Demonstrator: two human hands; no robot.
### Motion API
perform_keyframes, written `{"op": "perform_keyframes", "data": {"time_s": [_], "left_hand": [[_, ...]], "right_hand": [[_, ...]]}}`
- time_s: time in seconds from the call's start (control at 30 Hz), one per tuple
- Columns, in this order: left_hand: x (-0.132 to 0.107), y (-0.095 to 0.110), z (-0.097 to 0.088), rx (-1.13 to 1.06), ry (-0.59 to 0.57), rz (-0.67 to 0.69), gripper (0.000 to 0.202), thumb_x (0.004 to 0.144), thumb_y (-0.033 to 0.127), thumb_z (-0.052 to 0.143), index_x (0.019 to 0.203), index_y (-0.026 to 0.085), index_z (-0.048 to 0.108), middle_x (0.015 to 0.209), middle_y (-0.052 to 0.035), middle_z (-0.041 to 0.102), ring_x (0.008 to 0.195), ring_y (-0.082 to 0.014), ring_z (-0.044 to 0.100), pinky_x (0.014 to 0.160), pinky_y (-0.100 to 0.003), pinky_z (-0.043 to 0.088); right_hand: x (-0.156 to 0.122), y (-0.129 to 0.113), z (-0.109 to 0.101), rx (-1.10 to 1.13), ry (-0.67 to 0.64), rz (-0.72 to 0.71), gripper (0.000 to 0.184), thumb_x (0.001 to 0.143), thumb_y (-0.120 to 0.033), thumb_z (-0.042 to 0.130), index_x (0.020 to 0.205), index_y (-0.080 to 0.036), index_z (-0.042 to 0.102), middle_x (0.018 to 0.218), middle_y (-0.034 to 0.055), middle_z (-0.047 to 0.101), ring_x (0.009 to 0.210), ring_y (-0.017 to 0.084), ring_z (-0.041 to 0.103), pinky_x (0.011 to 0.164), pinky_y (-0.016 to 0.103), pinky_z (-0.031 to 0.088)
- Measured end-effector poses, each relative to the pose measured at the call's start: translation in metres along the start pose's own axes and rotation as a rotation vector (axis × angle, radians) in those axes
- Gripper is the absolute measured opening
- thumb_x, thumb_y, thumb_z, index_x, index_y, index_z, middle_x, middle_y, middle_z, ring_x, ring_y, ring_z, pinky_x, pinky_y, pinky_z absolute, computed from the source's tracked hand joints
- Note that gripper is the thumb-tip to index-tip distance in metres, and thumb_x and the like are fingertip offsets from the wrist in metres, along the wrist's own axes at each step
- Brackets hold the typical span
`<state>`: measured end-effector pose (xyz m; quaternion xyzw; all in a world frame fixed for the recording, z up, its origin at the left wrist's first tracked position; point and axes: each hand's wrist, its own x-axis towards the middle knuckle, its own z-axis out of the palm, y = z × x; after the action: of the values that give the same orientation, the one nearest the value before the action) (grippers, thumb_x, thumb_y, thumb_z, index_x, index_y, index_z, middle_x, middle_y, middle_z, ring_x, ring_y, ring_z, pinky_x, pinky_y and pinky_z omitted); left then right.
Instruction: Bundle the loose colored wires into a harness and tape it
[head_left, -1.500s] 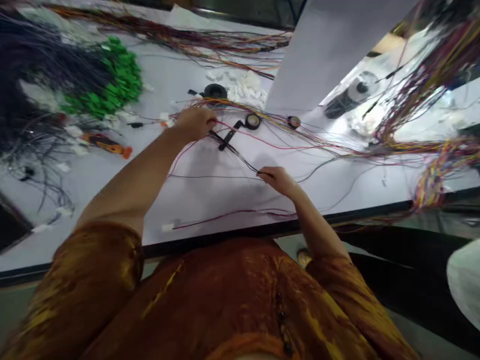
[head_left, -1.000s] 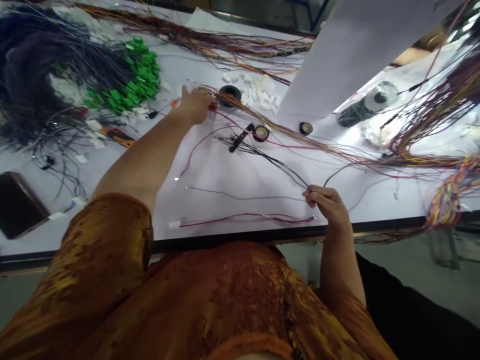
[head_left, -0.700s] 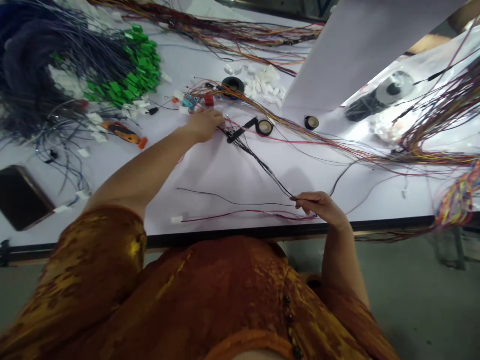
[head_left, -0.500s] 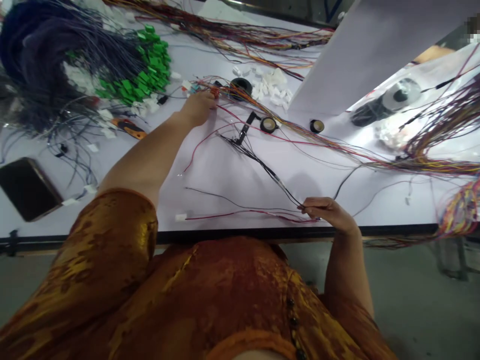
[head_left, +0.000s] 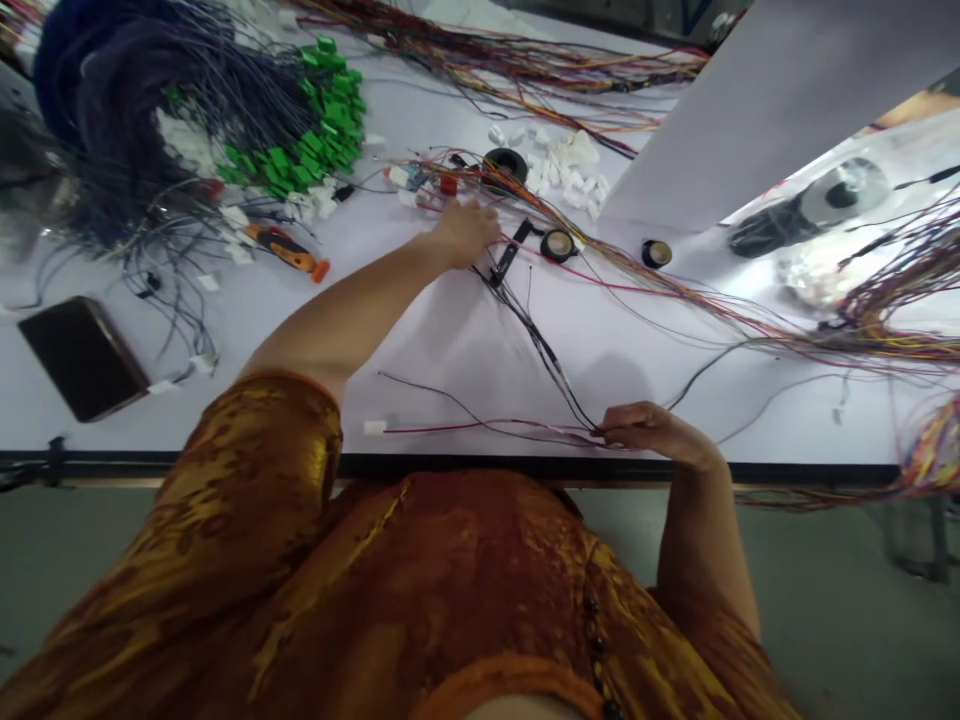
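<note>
My white worktable (head_left: 450, 340) fills the view, and its black near edge (head_left: 480, 470) runs straight across just below my right hand (head_left: 652, 428). A large white panel (head_left: 780, 110) cuts across the upper right. Long bundles of colored wire (head_left: 510, 60) sweep along the far side and out to the right, and a dark mass of wire (head_left: 97, 90) at the upper left tangles against a heap of green connectors (head_left: 319, 130).

A loose run of thin black wires (head_left: 540, 345) lies between my hands, from just beside my left hand (head_left: 466, 232) down to my right. My right hand pinches them close to the table edge, its fingers curled over them. My left hand rests flat with its fingers together; I cannot tell whether it holds anything. Beneath my right hand, a thin red wire (head_left: 480, 427) stretches left to a white connector (head_left: 375, 427).

I count one phone (head_left: 82, 358), one orange-handled tool (head_left: 285, 250), three small black rolls (head_left: 557, 245), one black bar (head_left: 506, 262), and one pile of small white connectors (head_left: 566, 170).
</note>
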<state>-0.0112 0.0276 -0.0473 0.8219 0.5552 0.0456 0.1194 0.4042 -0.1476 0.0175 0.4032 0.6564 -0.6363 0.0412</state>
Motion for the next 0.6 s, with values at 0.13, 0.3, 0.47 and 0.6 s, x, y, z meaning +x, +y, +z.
{"op": "perform_keyframes", "data": {"time_s": [0.13,0.3,0.47,0.6], "left_hand": [[0.004,-0.027,-0.017,0.092,0.068,-0.228,0.036,0.101,0.022,0.039,0.130,0.020,0.060,0.145,0.0004,0.058,0.123,-0.0087,0.040,0.117,-0.040,0.027],[-0.019,-0.035,-0.039,0.036,0.132,-0.284,0.035,0.100,0.017,0.039,0.128,0.014,0.060,0.151,-0.0001,0.051,0.123,-0.0047,0.039,0.113,-0.030,0.030],[-0.063,-0.012,-0.040,-0.083,-0.040,-0.106,0.033,0.097,0.018,0.044,0.120,0.019,0.067,0.124,0.0028,0.067,0.099,-0.0047,0.052,0.099,-0.021,0.042],[-0.093,-0.008,-0.030,-0.026,-0.210,-0.126,0.031,0.095,0.018,0.048,0.121,0.016,0.064,0.124,0.0008,0.065,0.093,-0.0072,0.049,0.096,-0.023,0.042]], "right_hand": [[-0.009,0.007,-0.003,0.064,0.027,-0.020,0.040,0.083,-0.052,0.074,0.089,-0.013,0.080,0.078,0.0060,0.065,0.072,0.015,0.058,0.068,0.029,0.046],[-0.008,0.008,-0.004,0.074,0.005,0.040,0.045,0.080,-0.057,0.076,0.086,-0.013,0.080,0.074,0.0062,0.064,0.069,0.015,0.056,0.064,0.029,0.046],[-0.004,0.005,-0.005,0.099,0.048,0.056,0.046,0.075,-0.059,0.080,0.084,-0.014,0.080,0.077,0.0071,0.067,0.070,0.015,0.058,0.064,0.028,0.047],[-0.011,0.011,-0.004,0.131,0.178,0.076,0.044,0.074,-0.057,0.080,0.090,-0.016,0.079,0.076,0.0056,0.067,0.064,0.013,0.054,0.058,0.026,0.045]]}}
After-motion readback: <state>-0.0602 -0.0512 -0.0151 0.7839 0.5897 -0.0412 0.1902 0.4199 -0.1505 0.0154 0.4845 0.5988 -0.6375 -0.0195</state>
